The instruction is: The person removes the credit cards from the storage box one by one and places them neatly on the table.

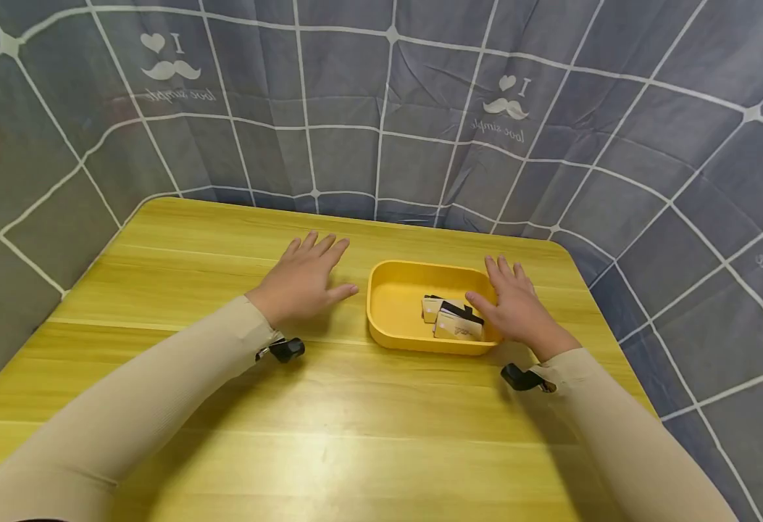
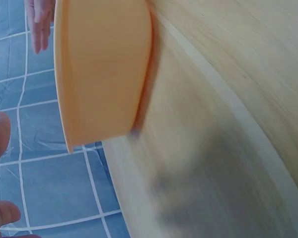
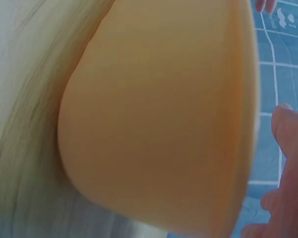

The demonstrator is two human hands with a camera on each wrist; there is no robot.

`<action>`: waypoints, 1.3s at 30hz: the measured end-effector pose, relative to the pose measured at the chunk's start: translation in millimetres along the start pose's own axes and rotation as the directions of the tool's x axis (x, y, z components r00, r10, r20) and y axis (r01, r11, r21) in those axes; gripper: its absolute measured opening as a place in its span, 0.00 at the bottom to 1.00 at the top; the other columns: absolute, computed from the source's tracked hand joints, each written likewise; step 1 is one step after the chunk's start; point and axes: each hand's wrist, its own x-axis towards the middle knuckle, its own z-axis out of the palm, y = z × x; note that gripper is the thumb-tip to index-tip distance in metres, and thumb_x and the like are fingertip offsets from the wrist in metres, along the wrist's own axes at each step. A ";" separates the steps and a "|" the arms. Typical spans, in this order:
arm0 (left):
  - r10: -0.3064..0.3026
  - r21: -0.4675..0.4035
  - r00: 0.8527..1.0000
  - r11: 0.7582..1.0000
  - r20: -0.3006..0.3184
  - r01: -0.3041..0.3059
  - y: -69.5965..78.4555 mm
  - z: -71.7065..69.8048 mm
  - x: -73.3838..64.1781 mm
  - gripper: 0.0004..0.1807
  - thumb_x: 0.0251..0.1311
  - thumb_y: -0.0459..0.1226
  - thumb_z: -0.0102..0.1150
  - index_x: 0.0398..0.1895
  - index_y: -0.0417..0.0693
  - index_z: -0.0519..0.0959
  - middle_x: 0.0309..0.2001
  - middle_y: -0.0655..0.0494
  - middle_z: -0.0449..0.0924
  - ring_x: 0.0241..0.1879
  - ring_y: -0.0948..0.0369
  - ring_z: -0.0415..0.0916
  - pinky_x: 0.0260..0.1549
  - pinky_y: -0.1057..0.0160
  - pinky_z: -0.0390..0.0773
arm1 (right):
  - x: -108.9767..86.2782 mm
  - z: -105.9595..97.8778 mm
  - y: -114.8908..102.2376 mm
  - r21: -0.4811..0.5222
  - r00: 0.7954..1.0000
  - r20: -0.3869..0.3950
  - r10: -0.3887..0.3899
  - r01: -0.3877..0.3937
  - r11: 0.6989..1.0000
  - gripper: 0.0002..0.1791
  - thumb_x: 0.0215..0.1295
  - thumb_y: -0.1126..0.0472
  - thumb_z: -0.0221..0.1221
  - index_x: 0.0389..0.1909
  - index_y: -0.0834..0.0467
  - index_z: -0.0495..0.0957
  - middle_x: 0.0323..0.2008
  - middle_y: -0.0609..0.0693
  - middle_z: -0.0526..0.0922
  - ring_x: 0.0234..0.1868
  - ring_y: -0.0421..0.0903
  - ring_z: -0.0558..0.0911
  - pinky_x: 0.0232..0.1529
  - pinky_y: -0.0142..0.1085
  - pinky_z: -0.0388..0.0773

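Observation:
A yellow plastic tray [image 1: 414,341] stands on the wooden table [image 1: 355,435], right of centre. Inside it lie a few small tan and black cards [image 1: 456,319]. My left hand [image 1: 306,279] lies flat on the table just left of the tray, fingers straight and holding nothing. My right hand [image 1: 518,304] is at the tray's right rim with straight fingers, its thumb reaching over the tray beside the cards. The left wrist view shows the tray's outer wall [image 2: 104,69], and the right wrist view shows the tray wall [image 3: 159,114] close up with my thumb [image 3: 288,148] beside it.
A grey-blue checked cloth [image 1: 381,109] hangs round the back and sides of the table. A small black camera mount sits at each wrist, left [image 1: 286,349] and right [image 1: 518,377]. The table's right edge runs close to my right forearm.

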 end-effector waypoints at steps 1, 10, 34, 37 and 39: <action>0.005 -0.001 1.000 1.000 -0.003 -0.005 1.9 0.1 1.0 0.50 0.72 0.67 0.50 0.87 0.52 0.49 0.85 0.42 0.48 0.84 0.37 0.39 0.80 0.35 0.39 | 0.4 0.2 2.4 0.005 1.000 0.006 0.003 -0.003 1.000 0.51 0.80 0.33 0.47 0.86 0.57 0.35 0.85 0.66 0.34 0.83 0.73 0.32 0.79 0.69 0.30; 0.068 -0.019 0.998 0.997 -0.008 -0.068 27.5 1.8 16.3 0.48 0.73 0.65 0.52 0.86 0.51 0.52 0.84 0.44 0.52 0.84 0.39 0.43 0.82 0.38 0.41 | 2.9 1.1 20.6 0.084 0.999 0.044 -0.001 -0.002 0.996 0.44 0.85 0.42 0.44 0.86 0.59 0.34 0.85 0.66 0.34 0.82 0.74 0.32 0.78 0.70 0.36; 0.274 -0.098 0.956 0.959 0.104 -0.265 102.2 8.5 75.0 0.43 0.76 0.57 0.55 0.86 0.53 0.53 0.83 0.52 0.57 0.82 0.51 0.56 0.81 0.51 0.55 | -2.4 14.5 47.9 0.226 0.994 0.106 -0.004 -0.020 0.974 0.36 0.88 0.48 0.34 0.86 0.56 0.34 0.85 0.61 0.41 0.83 0.68 0.51 0.80 0.62 0.48; 0.282 -0.129 0.951 0.955 0.123 -0.267 107.3 10.4 81.2 0.42 0.76 0.57 0.55 0.85 0.54 0.54 0.83 0.53 0.58 0.82 0.53 0.58 0.80 0.51 0.57 | -3.4 15.7 48.7 0.238 0.995 0.102 -0.008 -0.016 0.971 0.36 0.88 0.48 0.35 0.86 0.56 0.34 0.85 0.60 0.42 0.83 0.67 0.51 0.81 0.62 0.48; 0.285 -0.141 0.951 0.953 0.122 -0.268 110.3 12.0 85.2 0.42 0.76 0.57 0.56 0.85 0.55 0.56 0.83 0.54 0.59 0.81 0.53 0.59 0.79 0.51 0.59 | -3.8 16.2 49.7 0.234 0.995 0.098 -0.010 -0.014 0.972 0.36 0.88 0.48 0.34 0.86 0.57 0.35 0.85 0.61 0.42 0.83 0.67 0.51 0.80 0.62 0.48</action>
